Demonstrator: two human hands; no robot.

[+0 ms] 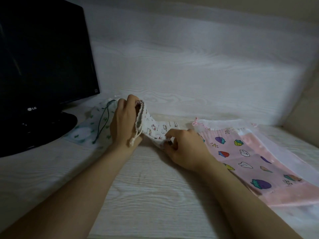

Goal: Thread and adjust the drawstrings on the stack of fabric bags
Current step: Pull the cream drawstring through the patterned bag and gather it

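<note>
Left hand (124, 121) gripped gathered mouth of small white printed bag (156, 129), cord (136, 135) dangling. Right hand (185, 149) pinched its bottom edge, bag stretched just above desk (155, 195). Pink bag (250, 161) lay at right.

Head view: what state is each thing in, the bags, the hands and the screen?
Small white cartoon-print fabric bag: lifted, mouth gathered, white cord dangling.
Left hand: grips the bag's mouth.
Right hand: pinches its bottom edge.
Pink fruit-print fabric bag: lying flat.
White green-print fabric bag: lying flat, green cord loose.
Black monitor: screen dark.
</note>
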